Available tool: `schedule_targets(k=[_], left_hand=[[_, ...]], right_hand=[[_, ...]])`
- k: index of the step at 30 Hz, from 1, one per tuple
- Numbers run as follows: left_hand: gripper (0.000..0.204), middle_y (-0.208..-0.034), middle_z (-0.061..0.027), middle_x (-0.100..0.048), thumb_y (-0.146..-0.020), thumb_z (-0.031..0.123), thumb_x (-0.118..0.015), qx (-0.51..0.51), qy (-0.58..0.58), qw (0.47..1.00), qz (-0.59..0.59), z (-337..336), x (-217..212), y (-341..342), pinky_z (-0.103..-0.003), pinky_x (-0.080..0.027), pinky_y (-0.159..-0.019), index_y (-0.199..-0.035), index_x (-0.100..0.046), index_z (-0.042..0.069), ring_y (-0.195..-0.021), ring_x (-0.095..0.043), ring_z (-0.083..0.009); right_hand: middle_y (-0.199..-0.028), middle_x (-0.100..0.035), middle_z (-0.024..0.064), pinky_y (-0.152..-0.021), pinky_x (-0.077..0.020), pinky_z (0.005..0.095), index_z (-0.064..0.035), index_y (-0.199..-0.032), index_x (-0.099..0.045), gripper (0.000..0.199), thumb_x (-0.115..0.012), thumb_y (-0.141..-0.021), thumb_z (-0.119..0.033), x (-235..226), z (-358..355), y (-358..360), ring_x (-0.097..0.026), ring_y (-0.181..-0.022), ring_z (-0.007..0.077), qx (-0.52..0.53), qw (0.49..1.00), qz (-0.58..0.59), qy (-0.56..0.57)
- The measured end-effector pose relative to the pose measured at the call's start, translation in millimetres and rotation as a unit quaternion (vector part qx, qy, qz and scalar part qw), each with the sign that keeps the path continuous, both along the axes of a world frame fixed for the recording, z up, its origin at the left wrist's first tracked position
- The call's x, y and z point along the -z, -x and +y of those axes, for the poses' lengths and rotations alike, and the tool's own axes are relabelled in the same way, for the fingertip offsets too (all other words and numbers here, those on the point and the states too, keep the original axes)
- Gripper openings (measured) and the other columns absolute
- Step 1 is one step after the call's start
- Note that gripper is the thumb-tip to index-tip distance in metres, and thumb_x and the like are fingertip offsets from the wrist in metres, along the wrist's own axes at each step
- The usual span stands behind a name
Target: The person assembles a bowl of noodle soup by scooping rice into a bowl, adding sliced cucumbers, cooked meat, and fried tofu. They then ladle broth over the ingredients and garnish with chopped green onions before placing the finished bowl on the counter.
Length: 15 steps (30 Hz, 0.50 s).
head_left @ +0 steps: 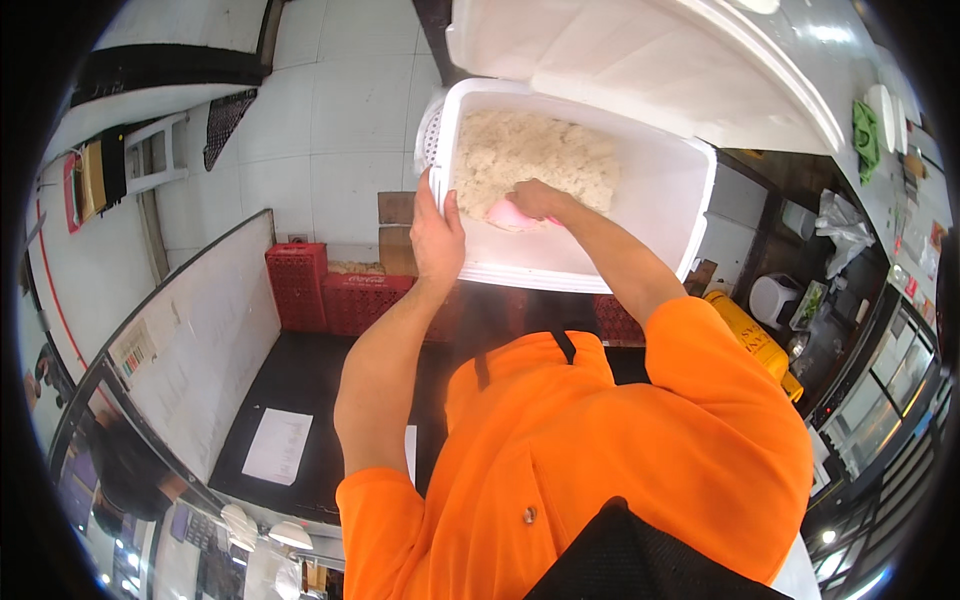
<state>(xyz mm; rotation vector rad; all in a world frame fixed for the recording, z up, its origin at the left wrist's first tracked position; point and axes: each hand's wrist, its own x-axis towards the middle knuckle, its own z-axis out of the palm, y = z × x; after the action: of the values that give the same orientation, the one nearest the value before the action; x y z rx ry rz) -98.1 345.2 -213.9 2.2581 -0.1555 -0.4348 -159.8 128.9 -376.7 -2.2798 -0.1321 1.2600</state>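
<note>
A floor of large pale square tiles (pixel 330 110) is seen beyond a dark surface (pixel 300 380). Red plastic crates (pixel 330 290) are stacked against it, beside a white slanted panel (pixel 200 350). A white sheet of paper (pixel 278 446) lies on the dark surface.

Both bare forearms stretch forward from orange sleeves. The left hand (pixel 436 236) is upright, fingers curled in a grip. The right hand (pixel 535 197) looks closed, knuckles up, wrist bent down.

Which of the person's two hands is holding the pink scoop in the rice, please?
The right hand, reaching into the white box, holds the pink scoop; the left hand only grips the box's rim.
</note>
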Motion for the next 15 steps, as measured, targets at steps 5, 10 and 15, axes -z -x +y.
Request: schedule_targets(k=[5,10,15], left_hand=[[0.051,-0.140,-0.0309,-0.056,-0.107,0.023,-0.053,-0.002,-0.009,1.000,0.010,1.7,-7.3,5.5,-0.052,-0.048,-0.102,-0.150,-0.040,0.000,-0.124,-0.056,-0.0506],[0.050,-0.139,-0.0312,-0.056,-0.107,0.023,-0.051,-0.001,0.009,1.000,-0.012,-1.2,-6.3,7.1,-0.052,-0.047,-0.102,-0.150,-0.041,0.000,-0.125,-0.056,-0.0501],[0.051,-0.139,-0.0327,-0.056,-0.108,0.028,-0.049,0.004,-0.034,0.999,-0.001,-1.3,-2.5,6.7,-0.054,-0.048,-0.101,-0.149,-0.041,-0.002,-0.122,-0.057,-0.0517]], right_hand=[[-0.079,-0.067,0.0109,-0.054,-0.0468,0.0370,-0.0009,-0.110,-0.069,0.042,-0.046,-0.108,-0.037,-45.8,-63.8,22.7,-0.058,-0.056,0.0209,0.312,0.908,0.166,-0.226],[-0.073,-0.054,-0.0029,-0.045,-0.0294,0.0261,-0.0056,-0.138,-0.059,0.037,-0.045,-0.109,-0.023,-219.1,-104.6,34.2,-0.039,-0.051,0.0073,0.488,0.786,0.231,-0.301],[-0.068,-0.053,-0.0030,-0.043,-0.0275,0.0216,-0.0102,-0.147,-0.053,0.042,-0.041,-0.112,-0.029,-415.4,-123.6,16.1,-0.038,-0.050,0.0049,0.664,0.700,0.055,-0.258]])
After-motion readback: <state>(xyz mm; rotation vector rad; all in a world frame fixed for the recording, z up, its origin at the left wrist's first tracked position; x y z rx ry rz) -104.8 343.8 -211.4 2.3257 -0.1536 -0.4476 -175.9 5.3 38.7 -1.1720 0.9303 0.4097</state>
